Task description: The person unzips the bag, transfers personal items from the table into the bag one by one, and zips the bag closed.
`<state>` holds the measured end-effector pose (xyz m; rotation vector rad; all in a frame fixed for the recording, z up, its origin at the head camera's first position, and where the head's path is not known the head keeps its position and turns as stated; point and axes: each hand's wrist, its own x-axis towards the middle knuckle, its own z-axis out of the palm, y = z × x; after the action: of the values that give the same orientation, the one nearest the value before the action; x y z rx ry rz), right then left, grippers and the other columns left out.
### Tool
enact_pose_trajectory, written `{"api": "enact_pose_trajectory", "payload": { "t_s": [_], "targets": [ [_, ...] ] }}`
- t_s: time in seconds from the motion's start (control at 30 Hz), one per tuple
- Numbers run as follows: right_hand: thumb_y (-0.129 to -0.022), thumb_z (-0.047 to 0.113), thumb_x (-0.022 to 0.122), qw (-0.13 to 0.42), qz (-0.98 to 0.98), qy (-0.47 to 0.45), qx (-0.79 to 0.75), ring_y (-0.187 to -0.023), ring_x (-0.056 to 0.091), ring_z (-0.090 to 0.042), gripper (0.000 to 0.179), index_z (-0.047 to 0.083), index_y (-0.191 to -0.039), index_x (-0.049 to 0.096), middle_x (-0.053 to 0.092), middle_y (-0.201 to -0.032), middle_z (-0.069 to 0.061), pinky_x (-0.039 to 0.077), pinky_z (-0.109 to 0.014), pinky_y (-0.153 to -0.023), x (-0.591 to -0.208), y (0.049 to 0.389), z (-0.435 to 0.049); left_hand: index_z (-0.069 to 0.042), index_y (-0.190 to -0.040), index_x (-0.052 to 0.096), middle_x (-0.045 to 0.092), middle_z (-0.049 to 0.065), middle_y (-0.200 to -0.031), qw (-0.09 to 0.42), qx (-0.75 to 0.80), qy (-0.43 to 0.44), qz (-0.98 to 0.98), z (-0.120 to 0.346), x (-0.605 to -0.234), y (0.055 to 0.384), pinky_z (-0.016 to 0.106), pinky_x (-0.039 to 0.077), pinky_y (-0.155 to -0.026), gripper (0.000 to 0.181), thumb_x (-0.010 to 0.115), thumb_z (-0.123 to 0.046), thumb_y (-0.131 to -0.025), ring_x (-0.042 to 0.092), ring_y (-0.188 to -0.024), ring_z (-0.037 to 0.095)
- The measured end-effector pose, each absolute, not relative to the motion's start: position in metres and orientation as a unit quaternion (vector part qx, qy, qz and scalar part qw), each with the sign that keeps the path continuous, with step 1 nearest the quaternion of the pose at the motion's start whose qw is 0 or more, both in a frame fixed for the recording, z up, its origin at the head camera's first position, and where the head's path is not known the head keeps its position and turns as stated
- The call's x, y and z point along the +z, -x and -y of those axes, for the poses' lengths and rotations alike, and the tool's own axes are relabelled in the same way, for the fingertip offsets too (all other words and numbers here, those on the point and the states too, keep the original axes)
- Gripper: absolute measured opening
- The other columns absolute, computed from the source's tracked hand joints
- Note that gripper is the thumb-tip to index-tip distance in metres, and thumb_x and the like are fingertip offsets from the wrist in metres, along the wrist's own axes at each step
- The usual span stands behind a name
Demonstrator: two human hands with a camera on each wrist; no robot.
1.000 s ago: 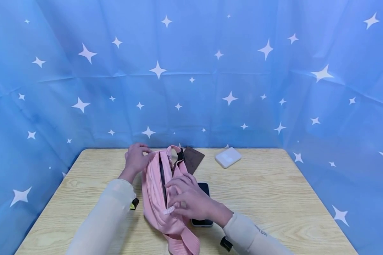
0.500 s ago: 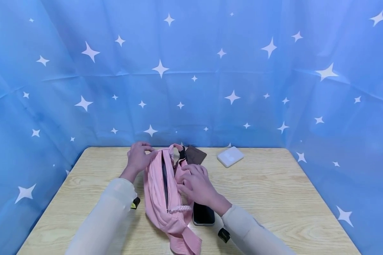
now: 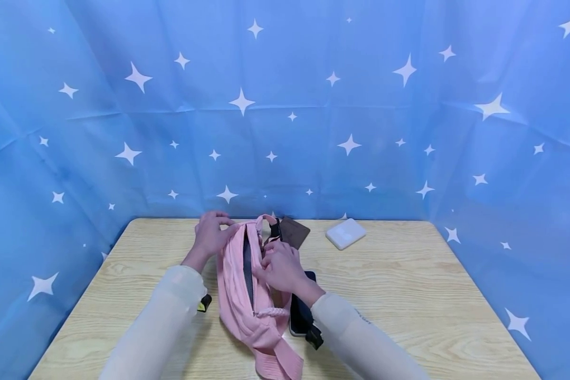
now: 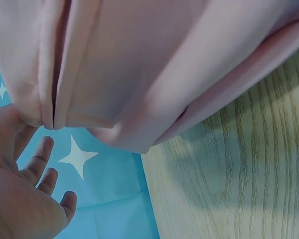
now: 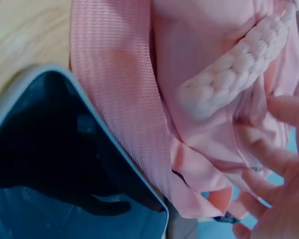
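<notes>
A pink waist bag (image 3: 233, 287) lies lengthwise on the table, its zipped opening parted over a dark grey lining (image 3: 248, 264). At the far end my left hand (image 3: 210, 235) pinches the bag between thumb and index finger; in the left wrist view its other fingers (image 4: 40, 162) are apart from the cloth. My right hand (image 3: 282, 268) pinches the right edge of the opening. A braided pull (image 5: 234, 67) hangs at the opening's near end. Right of the bag, partly under my right wrist, lies a black-screened phone (image 3: 298, 316).
Behind the bag's buckle (image 3: 275, 229) lies a flat brown wallet-like piece (image 3: 295, 232). Farther right on the wooden table (image 3: 408, 295) is a white rounded block (image 3: 345, 234). The bag's webbing strap (image 5: 114, 89) runs beside the phone. A blue starry curtain (image 3: 285, 68) encloses the back and sides.
My right hand has moved away from the braided pull, up along the bag to the opening's right edge. The opening stands wider. My left hand keeps its hold at the far end.
</notes>
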<state>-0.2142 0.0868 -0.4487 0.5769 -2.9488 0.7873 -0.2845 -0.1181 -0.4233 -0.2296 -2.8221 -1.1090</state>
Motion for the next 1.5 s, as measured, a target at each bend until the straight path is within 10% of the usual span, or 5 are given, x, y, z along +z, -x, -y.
{"api": "enact_pose_trajectory", "payload": {
  "t_s": [0.23,0.57,0.93,1.5],
  "targets": [
    [-0.084,0.028,0.070,0.056,0.931,-0.190,0.308,-0.119,0.047,-0.031,0.019,0.015,-0.070,0.075,0.061,-0.121,-0.008,0.029,-0.061,-0.101,-0.448,0.214,-0.086,-0.011,-0.116,0.069,0.051,0.016,-0.135,0.082,-0.297,0.074,0.949,0.112,-0.421,0.264,0.061,0.025,-0.106,0.032,0.063,-0.032,-0.092,0.034,-0.136,0.038],
    [-0.084,0.026,0.070,0.076,0.926,-0.184,0.321,-0.123,0.046,-0.030,0.016,0.014,-0.077,0.077,0.060,-0.124,-0.007,0.025,-0.060,-0.106,-0.441,0.214,-0.088,0.001,-0.130,0.047,0.038,0.020,-0.144,0.045,-0.185,0.053,0.980,0.097,-0.417,0.205,0.062,0.024,-0.109,0.084,0.078,-0.052,-0.072,0.023,-0.143,0.038],
    [-0.086,0.023,0.067,0.070,0.931,-0.189,0.305,-0.128,0.044,-0.027,0.018,0.017,-0.071,0.072,0.059,-0.127,-0.002,0.021,-0.060,-0.110,-0.438,0.211,-0.083,-0.007,-0.089,0.073,0.050,0.016,-0.139,-0.003,-0.037,0.045,0.998,0.106,-0.433,0.207,0.063,0.018,-0.114,0.034,0.067,-0.039,-0.078,0.018,-0.146,0.038],
    [-0.079,0.026,0.068,0.065,0.945,-0.140,0.290,-0.124,0.043,-0.031,0.016,0.019,-0.065,0.070,0.057,-0.127,-0.008,0.020,-0.060,-0.109,-0.440,0.211,-0.083,-0.002,-0.089,0.073,0.056,0.011,-0.122,0.198,-0.249,0.024,0.948,0.146,-0.390,0.214,0.059,0.021,-0.107,0.026,0.065,-0.025,-0.078,0.037,-0.128,0.036]
  ]
}}
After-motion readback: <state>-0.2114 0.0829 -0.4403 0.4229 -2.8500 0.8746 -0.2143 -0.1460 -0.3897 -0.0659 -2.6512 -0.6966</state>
